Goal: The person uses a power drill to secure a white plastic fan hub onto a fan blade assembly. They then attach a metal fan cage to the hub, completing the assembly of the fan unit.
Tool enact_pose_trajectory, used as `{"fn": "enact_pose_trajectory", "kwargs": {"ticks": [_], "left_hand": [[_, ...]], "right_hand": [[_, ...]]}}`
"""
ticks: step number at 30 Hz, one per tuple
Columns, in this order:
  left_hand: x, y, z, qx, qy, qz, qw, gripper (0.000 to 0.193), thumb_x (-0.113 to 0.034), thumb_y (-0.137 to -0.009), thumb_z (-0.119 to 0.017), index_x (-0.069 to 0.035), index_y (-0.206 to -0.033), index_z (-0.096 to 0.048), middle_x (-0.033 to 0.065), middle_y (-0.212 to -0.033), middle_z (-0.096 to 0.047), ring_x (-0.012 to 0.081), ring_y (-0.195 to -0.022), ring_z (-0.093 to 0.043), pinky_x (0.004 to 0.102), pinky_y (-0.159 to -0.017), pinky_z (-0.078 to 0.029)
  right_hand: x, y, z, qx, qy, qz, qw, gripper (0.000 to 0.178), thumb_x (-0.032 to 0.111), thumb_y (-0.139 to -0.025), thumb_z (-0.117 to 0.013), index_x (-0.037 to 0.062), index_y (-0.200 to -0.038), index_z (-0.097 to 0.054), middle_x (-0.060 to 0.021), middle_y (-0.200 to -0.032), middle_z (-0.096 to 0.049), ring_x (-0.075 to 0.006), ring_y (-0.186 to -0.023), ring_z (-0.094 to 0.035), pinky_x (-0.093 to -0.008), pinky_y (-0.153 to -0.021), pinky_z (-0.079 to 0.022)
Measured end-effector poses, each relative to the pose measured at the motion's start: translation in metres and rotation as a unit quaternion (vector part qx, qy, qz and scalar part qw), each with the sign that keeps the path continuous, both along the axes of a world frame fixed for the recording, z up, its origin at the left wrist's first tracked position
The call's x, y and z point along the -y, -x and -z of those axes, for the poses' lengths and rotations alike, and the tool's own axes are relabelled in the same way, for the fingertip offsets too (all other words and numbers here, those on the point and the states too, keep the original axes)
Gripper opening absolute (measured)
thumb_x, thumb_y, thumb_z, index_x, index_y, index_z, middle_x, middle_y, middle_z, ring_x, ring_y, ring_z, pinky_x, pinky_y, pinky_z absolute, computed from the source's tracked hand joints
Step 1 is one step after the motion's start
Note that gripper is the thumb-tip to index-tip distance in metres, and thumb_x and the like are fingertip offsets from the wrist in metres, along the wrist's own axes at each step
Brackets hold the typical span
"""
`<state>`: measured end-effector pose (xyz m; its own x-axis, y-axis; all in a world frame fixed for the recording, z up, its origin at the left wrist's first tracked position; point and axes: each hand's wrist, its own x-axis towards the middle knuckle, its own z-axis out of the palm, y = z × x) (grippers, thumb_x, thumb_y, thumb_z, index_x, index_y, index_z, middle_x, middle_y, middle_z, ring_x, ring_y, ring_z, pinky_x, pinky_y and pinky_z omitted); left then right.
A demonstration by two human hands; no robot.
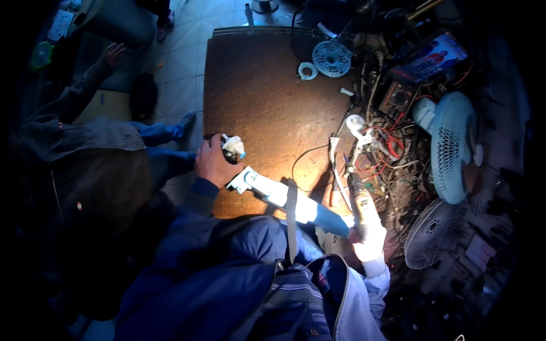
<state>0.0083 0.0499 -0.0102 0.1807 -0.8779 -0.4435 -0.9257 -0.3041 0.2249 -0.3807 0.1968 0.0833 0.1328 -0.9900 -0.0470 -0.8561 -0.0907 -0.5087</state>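
Note:
At the left edge of the wooden table, my left hand (pixel 211 163) grips a small fan motor (pixel 232 149) with a white plastic part on top and a bit of blue at its side. My right hand (pixel 365 241), washed out by bright light, is closed round what looks like a power drill (pixel 360 196). The drill's dark front end points away from me over the cluttered right side of the table. Between my hands, a light-blue fan post (pixel 307 209) with a pale bracket at its end lies slanting close to my body. A dark strap crosses it.
A wooden table (pixel 267 96) spreads ahead, with a light-blue round fan grille (pixel 331 58) and ring (pixel 307 71) at its far right. Tangled wires (pixel 392 148) crowd the right side. A light-blue caged fan (pixel 452 148) and grey grille (pixel 435 233) stand beyond. Another person (pixel 85 159) is at left.

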Motion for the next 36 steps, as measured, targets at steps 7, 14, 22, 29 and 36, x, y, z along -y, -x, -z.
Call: {"fn": "enact_pose_trajectory", "kwargs": {"ticks": [7, 14, 22, 29, 36], "left_hand": [[-0.002, 0.002, 0.0, -0.023, 0.021, 0.002, 0.999, 0.092, -0.039, -0.067, -0.094, -0.004, -0.141, -0.054, 0.0254, -0.13, -0.059, 0.045, -0.122, -0.059, 0.0522, -0.102, -0.051], [-0.011, -0.01, 0.012, -0.045, 0.061, 0.01, 0.997, 0.102, -0.042, -0.064, -0.097, -0.003, -0.147, -0.051, 0.024, -0.139, -0.056, 0.0435, -0.13, -0.055, 0.051, -0.108, -0.049], [-0.022, -0.022, 0.011, -0.11, 0.082, 0.02, 0.99, 0.111, -0.034, -0.064, -0.097, -0.005, -0.156, -0.041, 0.0247, -0.152, -0.048, 0.0462, -0.143, -0.044, 0.0513, -0.12, -0.039], [-0.045, -0.026, 0.0, -0.174, 0.188, -0.074, 0.964, 0.097, -0.026, -0.069, -0.093, -0.003, -0.152, -0.046, 0.0244, -0.147, -0.052, 0.0416, -0.138, -0.05, 0.0483, -0.116, -0.042], [-0.135, -0.001, 0.023, -0.3, 0.193, -0.266, 0.895, 0.033, -0.016, -0.092, -0.081, 0.003, -0.115, -0.066, 0.0091, -0.09, -0.073, 0.0183, -0.08, -0.069, 0.0328, -0.074, -0.056]], "right_hand": [[0.051, 0.034, 0.046, -0.183, -0.03, -0.144, 0.972, 0.061, 0.039, -0.084, -0.073, -0.0031, -0.128, -0.066, -0.0108, -0.078, -0.061, -0.0307, -0.073, -0.061, -0.0443, -0.072, -0.049], [0.117, 0.055, 0.117, -0.265, 0.191, -0.202, 0.923, 0.042, 0.008, -0.084, -0.068, -0.0022, -0.125, -0.068, -0.0074, -0.077, -0.057, -0.0259, -0.07, -0.059, -0.0423, -0.066, -0.051], [0.127, 0.121, 0.153, -0.306, 0.098, -0.222, 0.92, 0.056, 0.006, -0.083, -0.068, -0.0003, -0.138, -0.06, -0.0142, -0.095, -0.059, -0.0336, -0.092, -0.059, -0.0481, -0.084, -0.048], [0.111, 0.072, 0.099, -0.233, 0.108, -0.146, 0.956, 0.064, 0.008, -0.076, -0.081, 0.001, -0.136, -0.061, -0.024, -0.12, -0.059, -0.0397, -0.11, -0.06, -0.0494, -0.098, -0.052], [0.054, 0.005, 0.1, 0.023, -0.108, -0.117, 0.987, 0.049, 0.037, -0.089, -0.075, -0.0005, -0.119, -0.069, -0.0228, -0.104, -0.069, -0.0404, -0.096, -0.069, -0.0455, -0.088, -0.057]]}}
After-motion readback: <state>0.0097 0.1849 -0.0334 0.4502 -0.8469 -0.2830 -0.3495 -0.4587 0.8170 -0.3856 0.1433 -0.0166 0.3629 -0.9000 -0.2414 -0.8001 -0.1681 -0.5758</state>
